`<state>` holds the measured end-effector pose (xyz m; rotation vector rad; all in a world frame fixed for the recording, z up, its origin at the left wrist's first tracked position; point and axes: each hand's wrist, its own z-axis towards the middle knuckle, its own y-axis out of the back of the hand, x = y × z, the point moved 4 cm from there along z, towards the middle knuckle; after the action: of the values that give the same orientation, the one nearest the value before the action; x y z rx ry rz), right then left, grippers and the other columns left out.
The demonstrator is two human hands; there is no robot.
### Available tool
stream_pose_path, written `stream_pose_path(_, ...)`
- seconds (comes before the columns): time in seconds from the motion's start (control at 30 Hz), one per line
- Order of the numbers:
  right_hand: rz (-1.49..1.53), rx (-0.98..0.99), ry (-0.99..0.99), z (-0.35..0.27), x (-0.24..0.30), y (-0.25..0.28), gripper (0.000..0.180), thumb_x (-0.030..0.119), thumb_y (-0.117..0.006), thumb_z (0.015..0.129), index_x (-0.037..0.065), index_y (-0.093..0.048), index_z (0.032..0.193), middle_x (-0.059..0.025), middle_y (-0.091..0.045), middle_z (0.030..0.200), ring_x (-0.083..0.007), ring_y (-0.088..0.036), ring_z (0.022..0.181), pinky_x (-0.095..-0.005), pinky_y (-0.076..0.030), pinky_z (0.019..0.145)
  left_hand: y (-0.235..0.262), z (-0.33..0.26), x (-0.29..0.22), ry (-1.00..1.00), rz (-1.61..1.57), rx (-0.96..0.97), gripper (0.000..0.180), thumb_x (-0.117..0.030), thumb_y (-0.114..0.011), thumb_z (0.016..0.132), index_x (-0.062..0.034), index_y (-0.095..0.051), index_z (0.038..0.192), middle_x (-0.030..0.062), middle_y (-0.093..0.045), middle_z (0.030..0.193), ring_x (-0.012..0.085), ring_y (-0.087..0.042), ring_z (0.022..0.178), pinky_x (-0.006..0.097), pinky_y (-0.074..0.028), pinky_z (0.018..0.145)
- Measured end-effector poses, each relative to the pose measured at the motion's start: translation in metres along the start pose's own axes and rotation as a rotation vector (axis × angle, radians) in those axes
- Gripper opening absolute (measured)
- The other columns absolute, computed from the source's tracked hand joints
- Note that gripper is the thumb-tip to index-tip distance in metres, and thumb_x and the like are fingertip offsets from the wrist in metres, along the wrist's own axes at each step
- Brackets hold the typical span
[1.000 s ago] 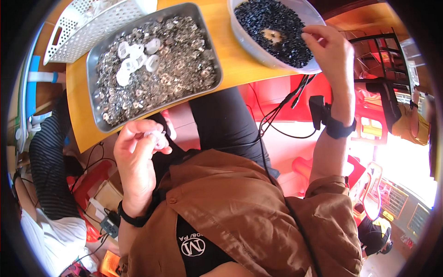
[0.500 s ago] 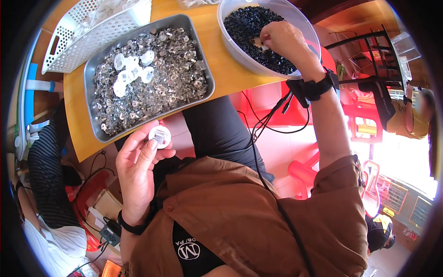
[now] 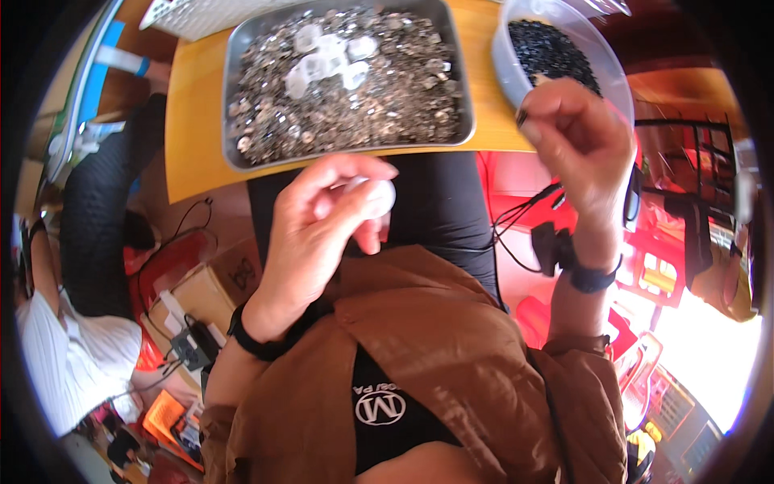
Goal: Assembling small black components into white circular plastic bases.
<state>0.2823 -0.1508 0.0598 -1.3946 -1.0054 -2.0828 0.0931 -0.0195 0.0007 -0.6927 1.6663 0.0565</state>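
Observation:
In front of my body my left hand (image 3: 310,230) holds a round white plastic piece (image 3: 381,199) between thumb and fingers, slightly blurred. My right hand (image 3: 587,143) pinches a small black piece (image 3: 522,118) at the near side of a clear plastic tub (image 3: 501,60). Small black pieces (image 3: 552,50) lie heaped in that tub. Beyond my left hand is a grey metal tray (image 3: 469,129), full of small clear and metallic-looking parts (image 3: 282,125). Several round white plastic pieces (image 3: 326,63) rest on top of them.
Tray and tub stand on a yellow-brown table (image 3: 192,113). A white perforated basket (image 3: 201,16) is at the back left. Black cables (image 3: 516,218) hang beside my right wrist. To the left sit a person in white (image 3: 89,355) and a cardboard box (image 3: 201,294).
My right hand has come out of the tub toward me, with a small black piece in its fingertips. My left hand, still holding the white piece, has turned and shifted right in view.

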Motion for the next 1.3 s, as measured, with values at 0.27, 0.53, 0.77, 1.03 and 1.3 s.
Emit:
stream_pose_path(0.27, 0.127, 0.093, 0.157, -0.024, -0.001, -0.074, 0.019, -0.006, -0.070, 0.065, 0.003, -0.064, 0.081, -0.0049, -0.062, 0.080, -0.0138, -0.058, 0.071, -0.0250, -0.045, 0.061, -0.009, -0.002, -0.003, 0.019, -0.071, 0.043, 0.021, -0.018, -0.060, 0.089, -0.0005, -0.059, 0.099, 0.0020, -0.058, 0.075, 0.0043, -0.050, 0.057, 0.018, -0.043, 0.047)
stream_pose_path(0.53, 0.023, 0.108, 0.237, -0.026, 0.007, -0.085, 0.020, -0.005, -0.071, 0.064, 0.003, -0.066, 0.082, -0.0072, -0.063, 0.079, -0.0178, -0.060, 0.070, -0.0269, -0.049, 0.062, 0.001, -0.009, -0.004, -0.081, 0.064, -0.046, 0.017, -0.015, -0.062, 0.087, 0.0002, -0.060, 0.094, 0.0007, -0.056, 0.070, 0.0036, -0.050, 0.055, 0.017, -0.042, 0.045)
stream_pose_path(0.77, 0.098, 0.020, 0.059, -0.032, -0.006, -0.088, 0.013, 0.001, -0.072, 0.071, 0.003, -0.066, 0.082, -0.0051, -0.063, 0.077, -0.0110, -0.060, 0.070, -0.0232, -0.047, 0.061, 0.003, -0.011, -0.018, -0.569, 0.477, -0.257, 0.010, 0.004, -0.068, 0.076, 0.0004, -0.060, 0.082, 0.0034, -0.054, 0.082, 0.0053, -0.052, 0.057, 0.018, -0.041, 0.044)
stream_pose_path(1.03, 0.331, 0.094, -0.172, -0.037, -0.011, -0.095, 0.009, 0.007, -0.067, 0.081, 0.001, -0.063, 0.086, 0.0013, -0.061, 0.074, -0.0035, -0.053, 0.063, -0.0182, -0.043, 0.056, 0.005, -0.015, -0.018, -0.474, 0.563, -0.154, 0.014, 0.006, -0.065, 0.078, 0.0025, -0.059, 0.091, 0.0056, -0.054, 0.091, 0.0068, -0.055, 0.073, 0.018, -0.046, 0.060)
stream_pose_path(1.3, 0.607, 0.239, -0.440, -0.037, -0.016, -0.097, 0.009, 0.008, -0.062, 0.085, 0.001, -0.060, 0.090, 0.0027, -0.058, 0.071, 0.0002, -0.046, 0.057, -0.0158, -0.037, 0.048, 0.009, -0.013, -0.011, -0.447, 0.451, -0.121, 0.016, 0.007, -0.066, 0.077, 0.0030, -0.059, 0.091, 0.0070, -0.055, 0.093, 0.0097, -0.056, 0.078, 0.021, -0.048, 0.065)
